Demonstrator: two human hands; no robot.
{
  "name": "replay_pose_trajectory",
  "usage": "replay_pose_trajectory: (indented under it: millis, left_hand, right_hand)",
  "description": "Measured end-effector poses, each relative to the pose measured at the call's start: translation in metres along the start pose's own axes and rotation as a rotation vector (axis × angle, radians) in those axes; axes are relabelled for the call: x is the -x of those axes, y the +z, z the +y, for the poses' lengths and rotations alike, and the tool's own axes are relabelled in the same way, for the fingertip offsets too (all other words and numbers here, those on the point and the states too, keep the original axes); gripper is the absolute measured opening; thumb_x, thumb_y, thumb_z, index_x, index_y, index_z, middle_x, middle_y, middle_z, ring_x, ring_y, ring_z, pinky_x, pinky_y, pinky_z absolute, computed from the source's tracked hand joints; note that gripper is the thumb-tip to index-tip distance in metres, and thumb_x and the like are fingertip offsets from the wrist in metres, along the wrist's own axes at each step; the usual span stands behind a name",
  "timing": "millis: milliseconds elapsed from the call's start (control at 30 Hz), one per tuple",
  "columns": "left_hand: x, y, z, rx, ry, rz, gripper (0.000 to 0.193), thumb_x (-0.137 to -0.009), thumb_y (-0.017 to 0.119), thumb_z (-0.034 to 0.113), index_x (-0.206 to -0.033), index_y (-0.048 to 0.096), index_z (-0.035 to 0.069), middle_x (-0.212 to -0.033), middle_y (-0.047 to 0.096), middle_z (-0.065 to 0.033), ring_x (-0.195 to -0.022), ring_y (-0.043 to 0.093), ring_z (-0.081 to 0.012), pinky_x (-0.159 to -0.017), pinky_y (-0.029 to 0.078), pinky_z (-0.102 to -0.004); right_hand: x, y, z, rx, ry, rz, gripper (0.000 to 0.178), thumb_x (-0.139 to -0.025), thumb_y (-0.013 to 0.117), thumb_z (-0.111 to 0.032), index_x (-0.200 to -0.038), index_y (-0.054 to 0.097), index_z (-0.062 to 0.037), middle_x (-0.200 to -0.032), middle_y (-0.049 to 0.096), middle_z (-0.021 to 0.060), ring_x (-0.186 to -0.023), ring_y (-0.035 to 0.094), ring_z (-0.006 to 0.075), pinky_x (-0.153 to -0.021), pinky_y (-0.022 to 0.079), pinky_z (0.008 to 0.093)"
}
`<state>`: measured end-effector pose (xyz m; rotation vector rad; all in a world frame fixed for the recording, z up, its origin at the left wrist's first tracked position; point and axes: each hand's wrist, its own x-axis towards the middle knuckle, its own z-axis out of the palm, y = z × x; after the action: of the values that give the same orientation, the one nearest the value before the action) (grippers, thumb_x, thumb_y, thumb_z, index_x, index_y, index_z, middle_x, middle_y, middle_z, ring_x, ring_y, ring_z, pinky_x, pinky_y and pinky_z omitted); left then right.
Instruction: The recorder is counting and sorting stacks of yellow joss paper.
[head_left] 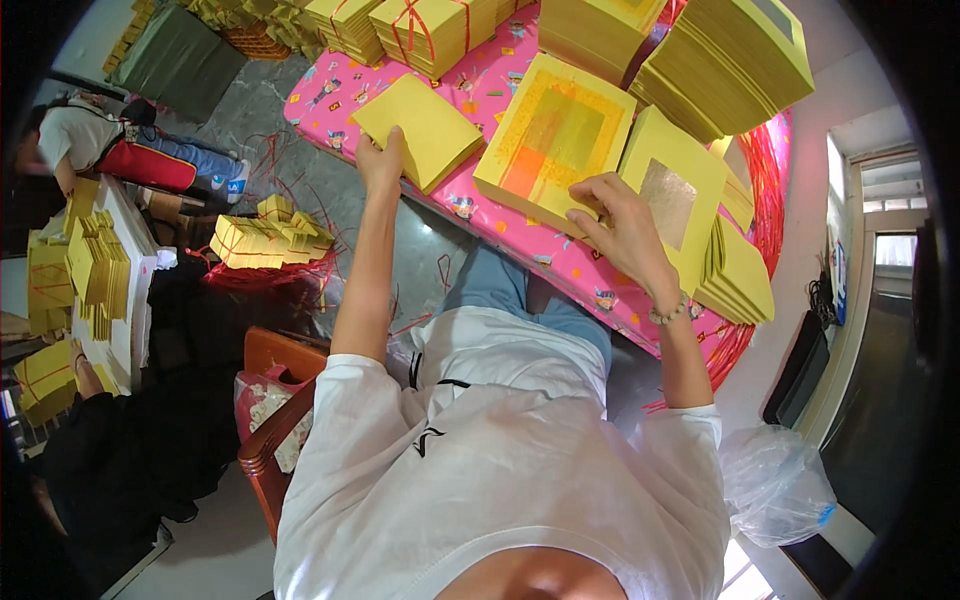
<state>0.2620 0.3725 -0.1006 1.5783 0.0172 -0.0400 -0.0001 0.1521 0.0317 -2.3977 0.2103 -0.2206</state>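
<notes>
My left hand (382,162) grips the near left edge of a thin stack of plain yellow paper (428,128), its thumb on top. This stack lies tilted at the front edge of the table. To its right is a thick stack of yellow paper (558,130) with an orange and gold print on its top sheet. Over the near right corner of that stack, my right hand (622,228) has its fingers curled in toward the thumb. Whatever may be between those fingertips is too small to make out. Beside this hand lies yellow paper with a gold foil square (668,200).
A pink patterned cloth covers the table (330,98). Tall bundles of yellow paper (725,65) stand at the back, some tied with red string (418,30). Red strands (768,190) hang at the right end. Co-workers sit at a white table (135,290) on the left.
</notes>
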Motion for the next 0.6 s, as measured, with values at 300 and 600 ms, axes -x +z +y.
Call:
replay_pose_trajectory:
  millis: [300,600]
  left_hand:
    - [-0.002,-0.005,0.006,-0.525,0.195,0.059,0.042,-0.077,0.068,0.027,-0.101,0.059,-0.006,-0.094,0.067,-0.0216,-0.089,0.065,-0.0362,-0.081,0.048,-0.042]
    - [0.01,-0.004,0.032,-0.874,0.239,0.11,0.067,-0.071,0.072,0.034,-0.113,0.049,-0.012,-0.1,0.056,-0.0269,-0.104,0.053,-0.0413,-0.085,0.045,-0.0473]
  right_hand:
    - [0.003,0.002,-0.001,0.117,-0.105,0.005,0.033,-0.076,0.072,-0.02,-0.099,0.062,0.0005,-0.096,0.057,0.0139,-0.092,0.058,0.0303,-0.078,0.048,0.0387]
    - [0.003,0.008,0.002,0.298,-0.196,0.047,0.024,-0.077,0.07,-0.018,-0.094,0.062,-0.003,-0.09,0.06,0.0103,-0.084,0.06,0.0307,-0.07,0.05,0.0383]
